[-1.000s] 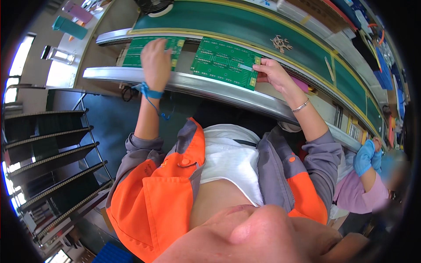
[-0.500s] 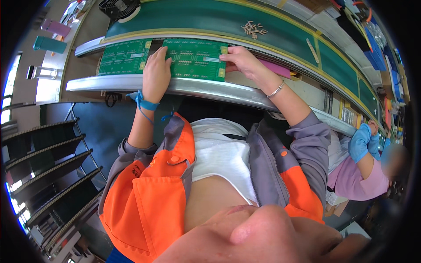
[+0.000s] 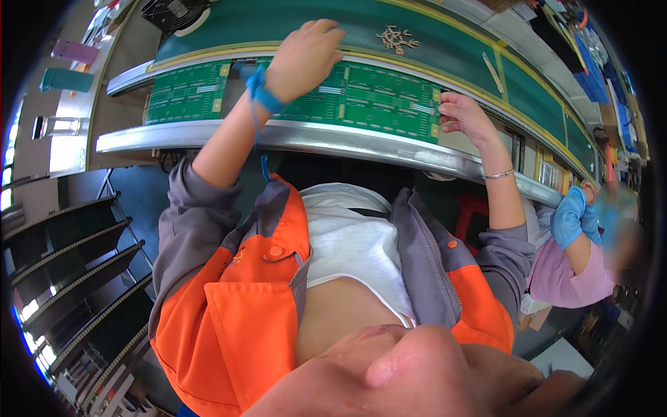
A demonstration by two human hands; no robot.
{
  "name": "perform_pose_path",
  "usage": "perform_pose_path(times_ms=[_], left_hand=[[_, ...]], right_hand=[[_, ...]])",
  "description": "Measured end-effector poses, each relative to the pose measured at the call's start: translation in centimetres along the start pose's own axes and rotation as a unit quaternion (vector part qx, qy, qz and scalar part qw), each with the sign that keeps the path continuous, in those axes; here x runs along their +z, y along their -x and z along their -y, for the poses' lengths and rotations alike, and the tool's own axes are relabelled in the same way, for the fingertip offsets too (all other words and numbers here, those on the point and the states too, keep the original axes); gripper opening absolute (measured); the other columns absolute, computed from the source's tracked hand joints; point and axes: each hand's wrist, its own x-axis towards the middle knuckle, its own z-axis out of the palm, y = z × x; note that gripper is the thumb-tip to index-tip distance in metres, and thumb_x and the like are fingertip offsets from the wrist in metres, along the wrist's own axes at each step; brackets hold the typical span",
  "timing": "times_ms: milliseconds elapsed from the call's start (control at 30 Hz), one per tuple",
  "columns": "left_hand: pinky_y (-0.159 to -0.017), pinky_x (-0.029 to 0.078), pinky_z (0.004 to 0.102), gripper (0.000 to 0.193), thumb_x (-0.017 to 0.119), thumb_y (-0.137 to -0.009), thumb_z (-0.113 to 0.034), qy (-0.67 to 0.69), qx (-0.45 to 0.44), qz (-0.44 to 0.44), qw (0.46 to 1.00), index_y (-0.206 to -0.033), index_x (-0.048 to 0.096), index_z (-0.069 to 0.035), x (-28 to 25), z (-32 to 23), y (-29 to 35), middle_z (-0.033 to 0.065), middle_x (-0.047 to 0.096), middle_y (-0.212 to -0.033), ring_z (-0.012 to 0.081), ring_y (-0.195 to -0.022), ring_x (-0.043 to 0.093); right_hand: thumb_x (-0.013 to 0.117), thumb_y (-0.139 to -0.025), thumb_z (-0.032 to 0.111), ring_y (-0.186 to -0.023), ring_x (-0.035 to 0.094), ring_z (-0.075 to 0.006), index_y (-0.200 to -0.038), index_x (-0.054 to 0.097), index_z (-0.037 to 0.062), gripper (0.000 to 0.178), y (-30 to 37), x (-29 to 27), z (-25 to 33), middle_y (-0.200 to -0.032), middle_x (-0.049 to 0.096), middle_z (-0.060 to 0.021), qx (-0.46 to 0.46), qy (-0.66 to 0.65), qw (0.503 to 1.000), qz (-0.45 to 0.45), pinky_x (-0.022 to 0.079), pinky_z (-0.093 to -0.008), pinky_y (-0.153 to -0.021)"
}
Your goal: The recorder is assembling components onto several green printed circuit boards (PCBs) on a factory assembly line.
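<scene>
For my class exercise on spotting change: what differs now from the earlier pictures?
The left hand has lifted off the circuit boards and moved forward and right, over the green mat. One board now lies farther right, where none was; the right hand has shifted right to its edge, contact unclear. The pile of small pale parts and teal bottle stayed put.

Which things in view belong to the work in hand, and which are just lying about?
Likely in use:
- circuit boards, by the right hand
- front rail
- small parts, near the left hand

Apparently lying about:
- fan
- pink bottle
- teal bottle
</scene>
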Motion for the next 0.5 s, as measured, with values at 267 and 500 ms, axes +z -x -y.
perform_pose_path(times_ms=[267, 500], left_hand=[[-0.097, 0.053, 0.0431, 0.050, 0.077, -0.090, -0.033, 0.035, -0.010, 0.021, 0.999, -0.129, 0.066, -0.005, 9.3, -0.6, -8.8, 0.0162, 0.062, -0.117, 0.0353, -0.111, 0.063], [-0.078, 0.053, 0.0447, 0.014, 0.073, -0.091, -0.016, 0.156, -0.025, -0.005, 0.987, -0.101, 0.068, -0.008, 9.4, -2.5, -8.5, 0.0116, 0.062, -0.097, 0.0341, -0.092, 0.065]], right_hand=[[0.067, -0.100, 0.022, -0.078, 0.068, -0.0096, -0.106, 0.072, 0.0040, 0.020, 1.1, -1.6, 0.4, -0.087, 0.072, -0.0014, -0.027, 0.122, 0.990, -0.060, 0.057, -0.0254, -0.070], [0.069, -0.094, 0.017, -0.100, 0.071, -0.0293, -0.116, 0.073, 0.0138, 0.023, -5.1, 0.4, 6.0, -0.110, 0.075, -0.0031, -0.412, 0.434, 0.754, -0.271, 0.058, -0.0398, -0.083]])
